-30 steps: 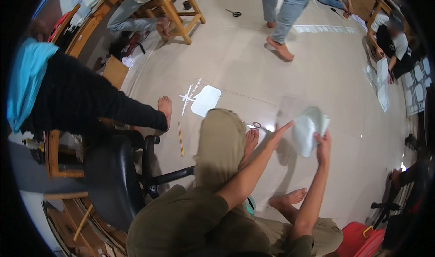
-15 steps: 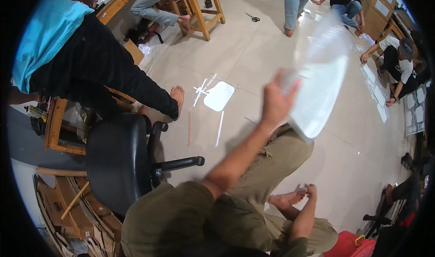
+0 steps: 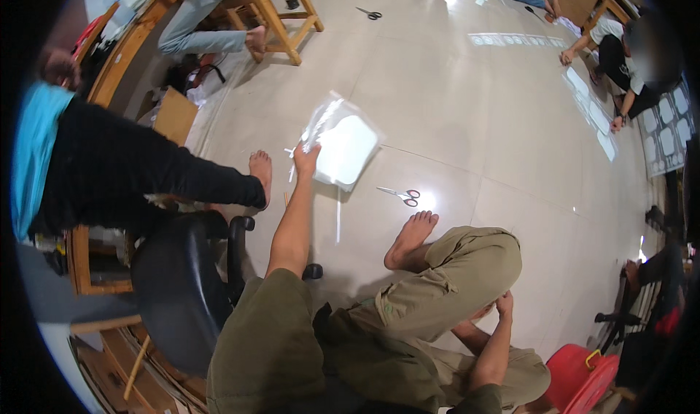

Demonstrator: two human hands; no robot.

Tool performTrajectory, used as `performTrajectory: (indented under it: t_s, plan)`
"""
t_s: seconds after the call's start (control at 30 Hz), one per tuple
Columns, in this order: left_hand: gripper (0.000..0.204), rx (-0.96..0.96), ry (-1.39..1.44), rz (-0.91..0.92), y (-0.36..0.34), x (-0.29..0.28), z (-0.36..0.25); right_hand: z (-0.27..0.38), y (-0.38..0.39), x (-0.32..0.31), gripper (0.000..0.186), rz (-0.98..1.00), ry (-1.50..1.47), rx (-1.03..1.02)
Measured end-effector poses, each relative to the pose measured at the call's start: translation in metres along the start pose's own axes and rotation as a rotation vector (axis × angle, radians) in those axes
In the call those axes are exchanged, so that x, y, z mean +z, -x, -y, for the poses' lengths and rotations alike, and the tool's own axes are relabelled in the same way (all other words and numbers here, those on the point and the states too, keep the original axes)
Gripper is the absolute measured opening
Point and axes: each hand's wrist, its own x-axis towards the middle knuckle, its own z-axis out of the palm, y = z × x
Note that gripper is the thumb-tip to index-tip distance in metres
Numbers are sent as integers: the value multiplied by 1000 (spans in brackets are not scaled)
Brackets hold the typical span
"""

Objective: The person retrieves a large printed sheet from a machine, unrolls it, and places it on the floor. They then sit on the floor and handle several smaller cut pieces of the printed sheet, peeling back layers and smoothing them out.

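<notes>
My left hand (image 3: 307,159) reaches far forward, closed on the near left edge of a clear plastic sheet (image 3: 367,128) that shows a white rounded panel. The sheet is low over the floor, and I cannot tell whether it touches. A thin white strip (image 3: 338,221) lies just nearer than it. To the sheet's right are scissors (image 3: 405,194) with dark red handles, in front of my bare foot (image 3: 413,239). My right hand (image 3: 504,304) is closed beside my bent knee, partly hidden; what its fingers hold, if anything, does not show.
A black office chair (image 3: 179,290) stands at my left, near a person's bare foot (image 3: 260,177). At the right are a red bucket (image 3: 580,377) and a crouching person handling white sheets (image 3: 592,111). Farther off lie black scissors (image 3: 370,13) by a wooden stool (image 3: 281,24).
My left hand has swung the sheet from the raised right side down and left, over where a white panel lay on the floor. My view has shifted; the right hand stays low by my leg.
</notes>
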Motion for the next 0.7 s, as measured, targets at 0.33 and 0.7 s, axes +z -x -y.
performTrajectory:
  t_s: [0.33,0.7]
  plan:
    - [104,-417,-965,598,64,51,64,-29,13,28,37,71,-30,-202]
    - [107,-271,-1070,778,199,40,68,18,18,49,44,118,27,8]
